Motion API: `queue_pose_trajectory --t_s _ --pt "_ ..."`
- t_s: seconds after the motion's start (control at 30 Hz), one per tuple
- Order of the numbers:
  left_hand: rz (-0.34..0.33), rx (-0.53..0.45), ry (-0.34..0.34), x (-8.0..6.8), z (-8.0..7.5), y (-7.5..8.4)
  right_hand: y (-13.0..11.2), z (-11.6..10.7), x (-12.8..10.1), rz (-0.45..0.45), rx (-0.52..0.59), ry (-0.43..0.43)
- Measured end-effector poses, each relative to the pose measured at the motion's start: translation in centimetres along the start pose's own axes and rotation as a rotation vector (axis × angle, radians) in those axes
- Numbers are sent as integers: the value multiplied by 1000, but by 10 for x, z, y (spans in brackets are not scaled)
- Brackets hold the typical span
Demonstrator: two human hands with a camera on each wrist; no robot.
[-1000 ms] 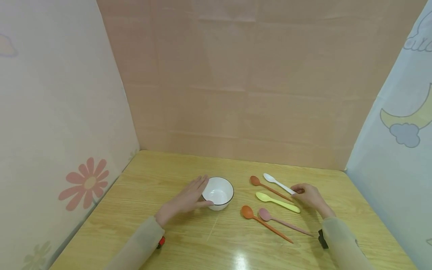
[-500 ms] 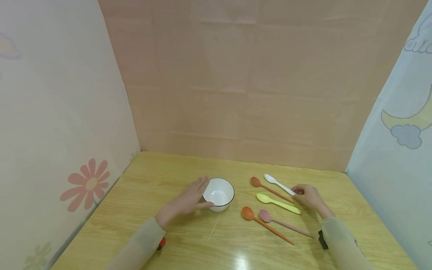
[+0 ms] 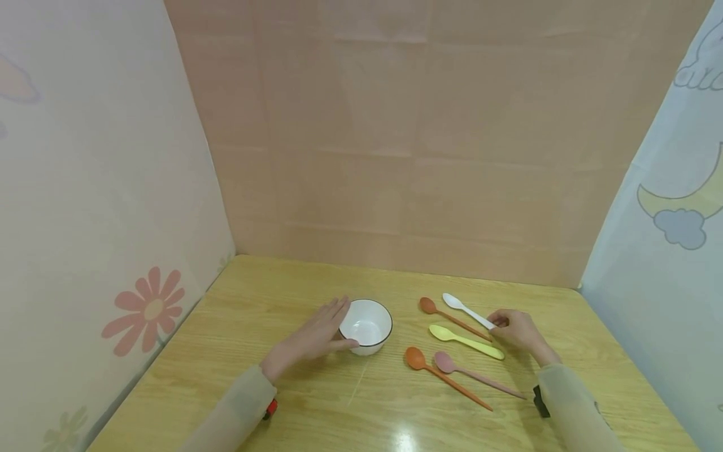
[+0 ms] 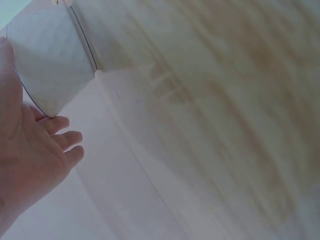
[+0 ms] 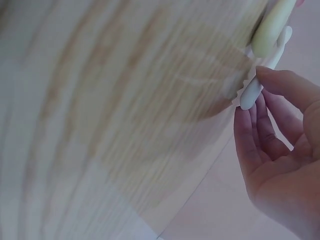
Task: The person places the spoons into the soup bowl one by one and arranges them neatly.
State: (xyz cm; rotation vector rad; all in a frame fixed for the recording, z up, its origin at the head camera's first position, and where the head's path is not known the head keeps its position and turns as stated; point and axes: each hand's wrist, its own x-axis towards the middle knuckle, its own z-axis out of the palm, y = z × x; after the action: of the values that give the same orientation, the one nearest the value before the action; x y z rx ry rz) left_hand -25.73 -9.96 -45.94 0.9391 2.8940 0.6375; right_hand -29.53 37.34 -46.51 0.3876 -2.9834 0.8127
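A white bowl (image 3: 366, 326) with a dark rim stands upright on the table. My left hand (image 3: 310, 333) rests against its left side, fingers straight and thumb near the front rim; the left wrist view shows the palm beside the bowl (image 4: 50, 55). To the right, my right hand (image 3: 518, 329) pinches the handle end of a white spoon (image 3: 465, 309), whose bowl points to the back left. The right wrist view shows thumb and fingertips on that handle end (image 5: 250, 95). Just in front of the white spoon lie a brown-orange spoon (image 3: 452, 317) and a yellow spoon (image 3: 465, 341).
Nearer the front lie an orange spoon (image 3: 446, 378) and a pink spoon (image 3: 477, 375), their heads close together. The wooden table (image 3: 316, 420) is bounded by a tan backdrop (image 3: 361, 157) behind and patterned sheets on the left (image 3: 85, 188) and right (image 3: 666, 188).
The whole head view shifts very slightly. Both hands stay in place, one against the bowl and one on the white spoon; no spoon visibly moves.
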Motion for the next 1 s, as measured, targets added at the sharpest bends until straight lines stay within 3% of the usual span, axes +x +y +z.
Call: queue_pose_trajectory --t_s 1.0 --pt "23 44 8 2 0 -2 -24 -22 -5 -28 -46 -27"
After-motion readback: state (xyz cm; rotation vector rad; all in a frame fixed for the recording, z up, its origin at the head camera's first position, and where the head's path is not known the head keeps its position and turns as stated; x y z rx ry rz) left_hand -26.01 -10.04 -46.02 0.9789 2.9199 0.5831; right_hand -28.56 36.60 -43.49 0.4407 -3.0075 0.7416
